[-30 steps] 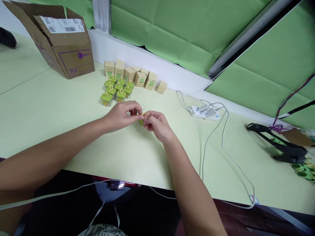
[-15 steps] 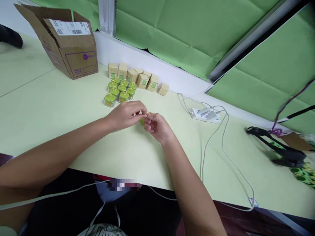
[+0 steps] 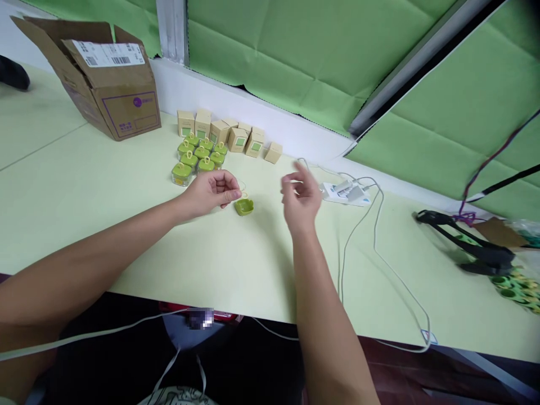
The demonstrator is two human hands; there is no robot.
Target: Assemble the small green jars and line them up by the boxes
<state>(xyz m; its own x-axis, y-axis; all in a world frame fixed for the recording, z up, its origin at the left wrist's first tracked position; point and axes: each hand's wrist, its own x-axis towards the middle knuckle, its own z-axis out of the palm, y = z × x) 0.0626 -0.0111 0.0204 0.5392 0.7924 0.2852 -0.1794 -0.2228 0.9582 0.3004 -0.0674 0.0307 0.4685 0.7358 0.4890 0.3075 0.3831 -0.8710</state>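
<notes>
My left hand (image 3: pixel 213 191) is closed in a pinch, its thumb and forefinger at the pale yellow loop of a small green lid (image 3: pixel 244 207). The lid hangs just right of the fingertips, over the table; a thin pale curved strand shows above the loop. My right hand (image 3: pixel 302 199), partly blurred, is raised further right with its fingers loosely bent and apart and nothing visible in them. Behind my left hand stand several small clear jars (image 3: pixel 181 174) with green lids and yellow loops.
Several small cardboard boxes (image 3: pixel 255 142) line the wall behind the jars. A large open carton (image 3: pixel 130 112) stands at the back left. A white power strip (image 3: pixel 346 193) with cables lies beyond my right hand. At the right are a black stand-like object (image 3: pixel 476 247) and green pieces (image 3: pixel 512 289).
My right hand has let go of the lid's loop and moved right, away from my left hand. The green lid, mostly hidden before, now hangs in view from my left fingers.
</notes>
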